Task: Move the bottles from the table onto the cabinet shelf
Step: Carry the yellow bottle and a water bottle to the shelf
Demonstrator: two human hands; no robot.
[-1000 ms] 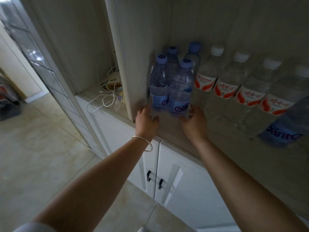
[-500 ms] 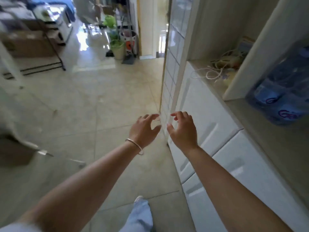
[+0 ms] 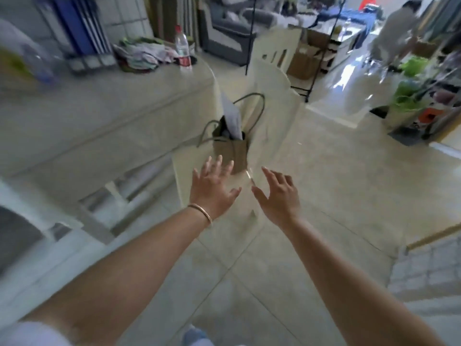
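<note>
Two bare forearms, thin metal bangle [image 3: 202, 213] on left wrist, white sleeve edge [image 3: 32, 333] at left upper arm

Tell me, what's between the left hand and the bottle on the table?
In the head view, a brown bag with grey paper sticking out sits on a chair just past the left hand. Beyond it, bare table runs up to the bottle.

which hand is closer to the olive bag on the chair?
Left. The left hand has its fingertips overlapping the olive bag in view; the right hand is off to the bag's right, lower in frame.
</note>
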